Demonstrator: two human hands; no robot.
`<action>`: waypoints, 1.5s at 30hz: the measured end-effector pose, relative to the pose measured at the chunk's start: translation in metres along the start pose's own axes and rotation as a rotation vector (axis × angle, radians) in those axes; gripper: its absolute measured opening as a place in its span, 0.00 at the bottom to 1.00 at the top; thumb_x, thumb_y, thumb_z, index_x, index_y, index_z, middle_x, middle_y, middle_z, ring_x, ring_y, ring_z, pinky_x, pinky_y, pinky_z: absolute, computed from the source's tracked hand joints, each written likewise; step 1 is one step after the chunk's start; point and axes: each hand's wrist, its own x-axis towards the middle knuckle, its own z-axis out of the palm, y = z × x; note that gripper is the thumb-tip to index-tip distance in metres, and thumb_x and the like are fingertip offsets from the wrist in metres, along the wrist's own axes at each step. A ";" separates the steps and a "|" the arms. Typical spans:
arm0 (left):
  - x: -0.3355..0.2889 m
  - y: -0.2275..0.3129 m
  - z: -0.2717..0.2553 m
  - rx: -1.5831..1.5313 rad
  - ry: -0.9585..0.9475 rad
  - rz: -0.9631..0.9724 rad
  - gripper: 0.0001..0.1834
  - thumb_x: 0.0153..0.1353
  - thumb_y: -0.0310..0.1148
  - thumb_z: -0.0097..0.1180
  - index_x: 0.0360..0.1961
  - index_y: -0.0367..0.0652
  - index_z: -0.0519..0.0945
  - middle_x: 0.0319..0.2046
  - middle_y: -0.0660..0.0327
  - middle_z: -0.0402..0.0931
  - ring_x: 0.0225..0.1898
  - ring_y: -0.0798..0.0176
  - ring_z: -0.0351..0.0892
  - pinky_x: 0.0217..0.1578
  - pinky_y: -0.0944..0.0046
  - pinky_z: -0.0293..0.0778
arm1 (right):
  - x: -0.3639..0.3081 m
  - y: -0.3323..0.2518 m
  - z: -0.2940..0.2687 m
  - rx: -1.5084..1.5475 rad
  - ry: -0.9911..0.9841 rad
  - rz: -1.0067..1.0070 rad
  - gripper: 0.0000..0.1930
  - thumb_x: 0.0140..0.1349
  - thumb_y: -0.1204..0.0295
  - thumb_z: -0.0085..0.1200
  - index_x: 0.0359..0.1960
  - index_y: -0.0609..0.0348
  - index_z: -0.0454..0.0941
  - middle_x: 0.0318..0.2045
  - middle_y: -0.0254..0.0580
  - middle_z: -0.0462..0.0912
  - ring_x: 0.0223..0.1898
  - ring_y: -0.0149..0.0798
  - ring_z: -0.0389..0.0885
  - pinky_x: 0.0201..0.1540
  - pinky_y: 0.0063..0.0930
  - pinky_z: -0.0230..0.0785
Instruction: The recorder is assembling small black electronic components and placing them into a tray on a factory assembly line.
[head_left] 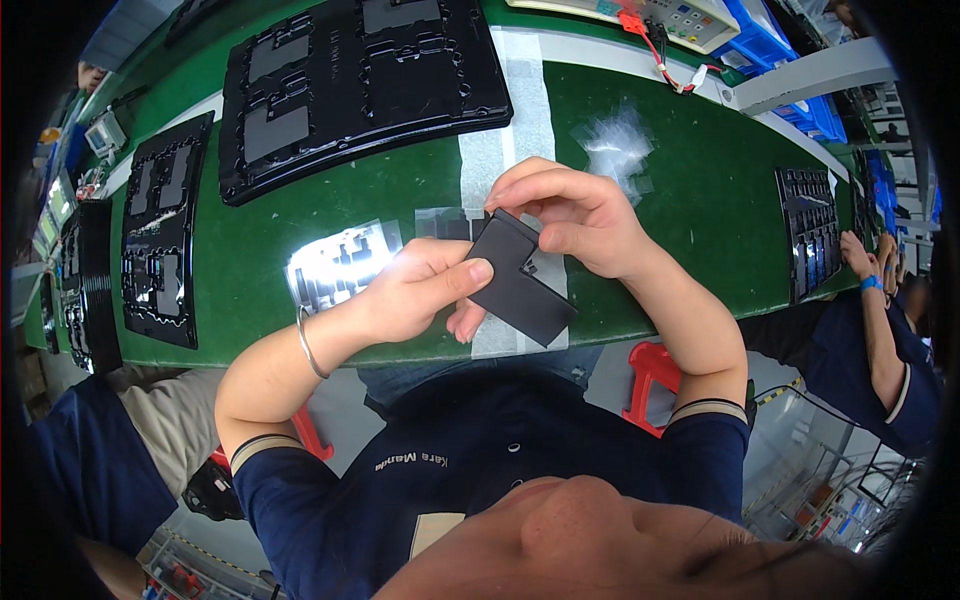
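Observation:
A flat, black, L-shaped part (520, 297) is held above the near edge of the green table, tilted, with a notch on its right side. My left hand (418, 290) grips its left side, thumb lying on top and fingers beneath. At the upper end of the part, my right hand (585, 215) curls over, its index fingertip at the far left corner and its thumb by the right corner. What lies under the right fingers is partly hidden. Just behind the part, small dark pieces (440, 225) rest on a pale strip (484, 140) across the table.
A stack of large black moulded trays (370, 145) with grey inserts lies at the far left. Further left is another black tray (160, 235). Shiny clear film sheets (340, 268) lie beside my left wrist. A black tray (812, 225) and a co-worker's arm (880, 330) are at right.

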 end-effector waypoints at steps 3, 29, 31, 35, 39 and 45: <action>-0.002 -0.001 0.002 -0.070 0.003 -0.004 0.20 0.66 0.40 0.37 0.24 0.37 0.72 0.14 0.61 0.71 0.16 0.71 0.70 0.18 0.73 0.66 | 0.001 0.008 -0.002 -0.059 -0.024 -0.097 0.21 0.52 0.69 0.57 0.48 0.62 0.71 0.44 0.43 0.71 0.45 0.36 0.71 0.49 0.28 0.65; -0.002 0.014 0.004 0.295 0.057 -0.053 0.18 0.63 0.36 0.41 0.19 0.38 0.71 0.09 0.66 0.69 0.12 0.73 0.67 0.16 0.71 0.63 | -0.007 -0.002 0.020 0.167 0.115 0.499 0.19 0.61 0.56 0.42 0.23 0.60 0.69 0.23 0.28 0.64 0.26 0.23 0.58 0.26 0.18 0.49; -0.003 0.014 0.003 0.264 0.056 -0.064 0.18 0.63 0.36 0.41 0.19 0.38 0.71 0.09 0.66 0.69 0.12 0.73 0.67 0.16 0.71 0.62 | -0.008 -0.003 0.024 0.108 0.146 0.516 0.18 0.62 0.57 0.42 0.23 0.59 0.68 0.24 0.30 0.65 0.26 0.23 0.58 0.27 0.19 0.50; -0.002 0.015 0.005 0.321 0.047 -0.095 0.18 0.63 0.37 0.41 0.19 0.39 0.71 0.08 0.66 0.68 0.11 0.73 0.66 0.15 0.72 0.61 | -0.011 0.008 0.016 -0.110 0.056 0.303 0.17 0.63 0.61 0.41 0.23 0.60 0.67 0.24 0.30 0.65 0.27 0.24 0.58 0.28 0.20 0.52; -0.003 0.017 0.005 0.341 0.031 -0.104 0.18 0.63 0.36 0.41 0.18 0.39 0.71 0.07 0.66 0.68 0.11 0.73 0.66 0.15 0.71 0.60 | -0.009 0.005 0.014 -0.258 0.019 0.229 0.14 0.63 0.66 0.40 0.21 0.62 0.64 0.20 0.31 0.63 0.22 0.25 0.58 0.24 0.22 0.52; -0.004 0.017 0.005 0.388 0.034 -0.130 0.19 0.63 0.36 0.41 0.16 0.39 0.70 0.07 0.66 0.67 0.11 0.73 0.64 0.14 0.70 0.60 | -0.006 0.001 0.012 -0.534 -0.031 0.110 0.14 0.60 0.69 0.41 0.19 0.63 0.62 0.16 0.33 0.58 0.19 0.27 0.55 0.21 0.23 0.50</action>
